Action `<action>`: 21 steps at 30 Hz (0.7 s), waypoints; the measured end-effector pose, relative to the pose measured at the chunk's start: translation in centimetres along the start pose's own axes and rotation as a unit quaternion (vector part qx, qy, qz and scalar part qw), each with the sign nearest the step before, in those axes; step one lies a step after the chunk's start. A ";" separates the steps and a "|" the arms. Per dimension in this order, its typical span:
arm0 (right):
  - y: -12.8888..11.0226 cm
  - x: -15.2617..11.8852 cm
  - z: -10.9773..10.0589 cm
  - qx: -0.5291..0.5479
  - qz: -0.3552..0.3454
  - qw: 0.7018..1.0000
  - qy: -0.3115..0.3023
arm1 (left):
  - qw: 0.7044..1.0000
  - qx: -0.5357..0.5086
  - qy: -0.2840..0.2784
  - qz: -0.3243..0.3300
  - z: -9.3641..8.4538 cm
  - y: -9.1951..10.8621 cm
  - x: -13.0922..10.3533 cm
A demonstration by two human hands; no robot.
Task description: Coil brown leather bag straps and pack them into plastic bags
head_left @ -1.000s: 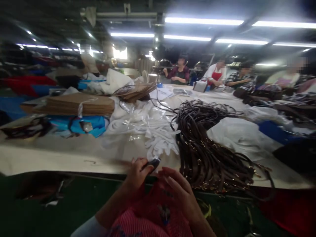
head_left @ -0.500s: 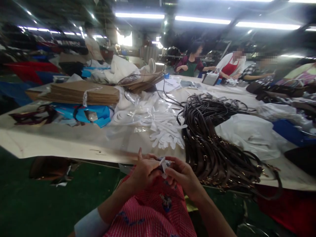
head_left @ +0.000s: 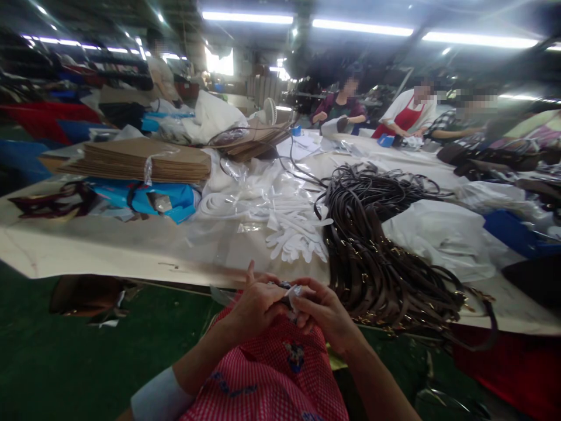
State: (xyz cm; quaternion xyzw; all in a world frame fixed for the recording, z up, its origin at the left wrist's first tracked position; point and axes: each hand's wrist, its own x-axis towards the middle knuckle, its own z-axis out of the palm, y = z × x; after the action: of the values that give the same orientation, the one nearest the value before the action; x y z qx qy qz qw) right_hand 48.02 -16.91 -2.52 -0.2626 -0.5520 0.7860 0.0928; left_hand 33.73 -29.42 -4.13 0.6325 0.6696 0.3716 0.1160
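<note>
My left hand (head_left: 258,299) and my right hand (head_left: 322,307) meet in front of the red checked apron (head_left: 267,374), near the table's front edge. Between their fingertips is a small white piece (head_left: 293,294), thin and crumpled-looking, with something dark beside it that is too small to name. Both hands are closed around it, the left thumb sticking up. Just beyond them lie white gloves (head_left: 298,234) on the table (head_left: 175,251). To their right is a heap of dark brown straps (head_left: 372,251) with gold-coloured metal fittings.
Brown cardboard sheets (head_left: 144,161) lie stacked at the left above a blue package (head_left: 144,199). A white plastic bag (head_left: 442,237) sits right of the straps. A small fan (head_left: 270,112) and several people stand farther back.
The white piece has shifted and folded slightly between my fingers, while both hands stay nearly in place. Across the table, a person in dark red has drawn their arms in around a pale item.
</note>
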 end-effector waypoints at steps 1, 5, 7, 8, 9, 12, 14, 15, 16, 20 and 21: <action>0.1 0.0 -0.1 0.002 0.001 1.000 -0.003 | 1.000 -0.002 -0.003 0.000 0.0 -0.1 0.0; 0.4 0.1 -0.2 0.007 0.004 1.000 -0.018 | 1.000 -0.004 -0.013 0.000 0.0 -0.2 0.1; 0.5 0.1 -0.2 0.016 0.007 1.000 -0.017 | 1.000 0.003 -0.015 0.000 0.0 0.0 0.2; 0.5 0.1 -0.2 0.022 0.008 1.000 -0.015 | 1.000 0.010 -0.017 -0.003 -0.1 0.1 0.2; 0.6 0.1 -0.1 0.028 0.007 1.000 -0.014 | 1.000 0.017 -0.021 -0.004 -0.1 0.2 0.2; 1.0 0.3 0.1 0.041 -0.003 0.999 0.000 | 0.999 0.034 -0.030 -0.006 -0.1 0.5 0.2; 1.4 0.5 0.2 0.049 -0.018 0.998 0.024 | 0.999 0.041 -0.027 -0.003 -0.1 0.6 0.2; 1.7 0.6 0.3 0.052 -0.025 0.998 0.038 | 0.999 0.044 -0.024 -0.002 -0.1 0.6 0.1; 1.9 0.6 0.3 0.056 -0.031 0.997 0.049 | 0.999 0.046 -0.022 -0.002 0.0 0.6 0.1; 2.4 0.5 0.0 0.077 -0.033 0.995 0.056 | 0.998 0.044 -0.033 -0.003 0.0 0.8 0.0; 2.3 0.4 -0.1 0.081 -0.028 0.995 0.052 | 0.998 0.044 -0.036 -0.005 0.0 0.8 0.0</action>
State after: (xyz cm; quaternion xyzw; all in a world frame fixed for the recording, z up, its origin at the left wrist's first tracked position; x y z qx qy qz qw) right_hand 48.05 -17.53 -4.80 -0.2792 -0.4881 0.8106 0.1637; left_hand 34.35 -29.49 -3.57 0.6464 0.6841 0.3180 0.1141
